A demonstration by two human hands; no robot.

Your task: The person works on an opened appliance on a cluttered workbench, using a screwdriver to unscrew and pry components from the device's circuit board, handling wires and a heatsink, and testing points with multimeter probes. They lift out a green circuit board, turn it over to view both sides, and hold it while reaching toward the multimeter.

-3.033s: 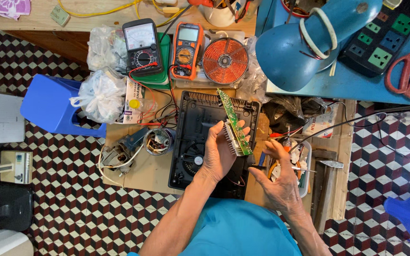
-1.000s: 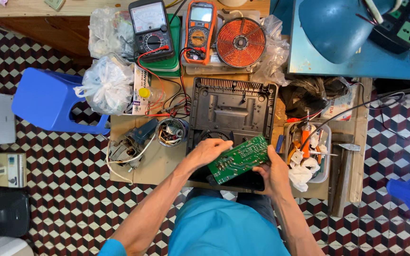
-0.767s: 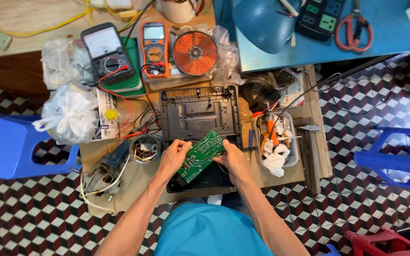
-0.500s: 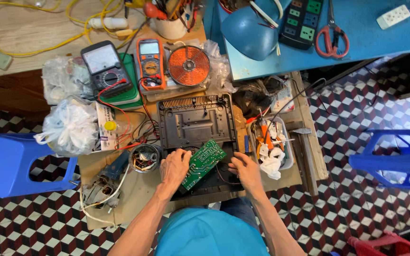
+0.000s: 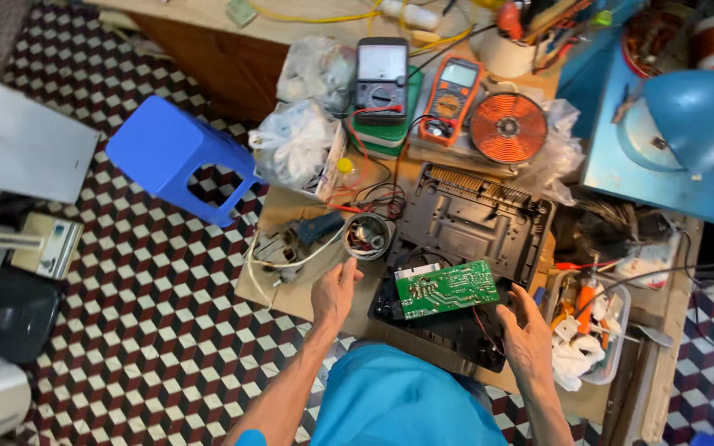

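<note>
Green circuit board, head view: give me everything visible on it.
The green circuit board is a flat rectangle showing pale solder traces and a white strip along its upper left edge. It lies slightly tilted across the near part of the open black plastic case. Neither hand touches it: left hand and right hand flank it, open.

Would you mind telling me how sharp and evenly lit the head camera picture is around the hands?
Head view: even, soft light with no hard glare; the green circuit board is sharp, the left hand and right hand slightly soft; wide-angle lens bends the frame edges.
</note>
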